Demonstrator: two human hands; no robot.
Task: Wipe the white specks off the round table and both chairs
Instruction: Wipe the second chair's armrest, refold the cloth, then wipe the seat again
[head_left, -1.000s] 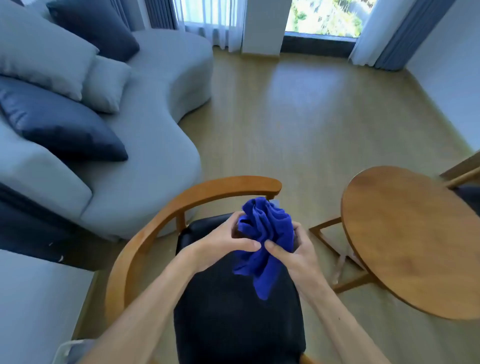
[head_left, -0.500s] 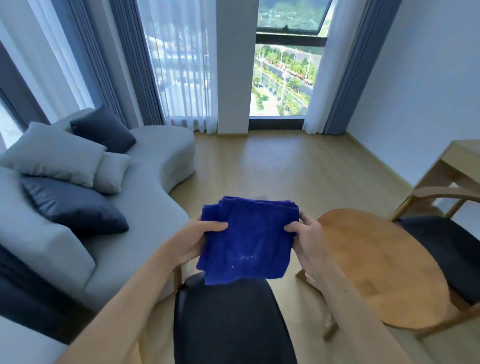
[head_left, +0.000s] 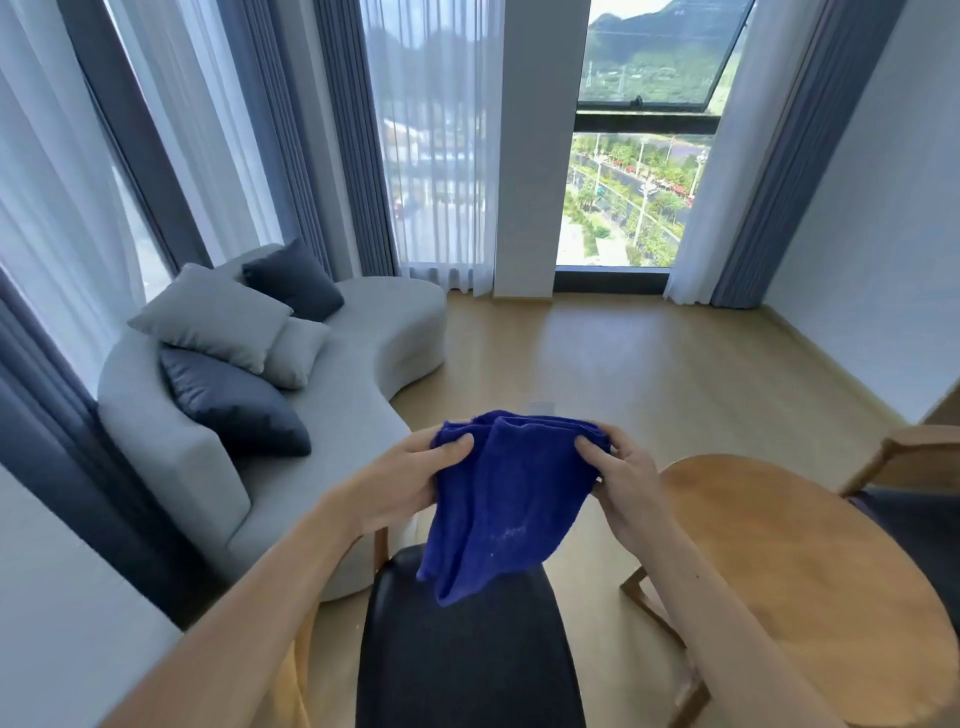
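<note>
Here, the left hand (head_left: 402, 480) and right hand (head_left: 621, 483) each pinch a top corner of the blue cloth (head_left: 506, 499) (faint white specks on it), which hangs above the dark chair seat (head_left: 467, 660), beside the round table (head_left: 810, 571).

grey sofa (head_left: 363, 332) | cushions (head_left: 213, 317) | curtains (head_left: 436, 140) | window (head_left: 639, 197)

- Deep-blue terry cloth (head_left: 501, 499): soft, napped, matt.
- Round light-wood table (head_left: 810, 566): smooth, satin sheen.
- Black padded chair seat (head_left: 462, 654): matt, finely textured.
- Pale grey curved sofa (head_left: 363, 395): matt woven fabric.
</note>
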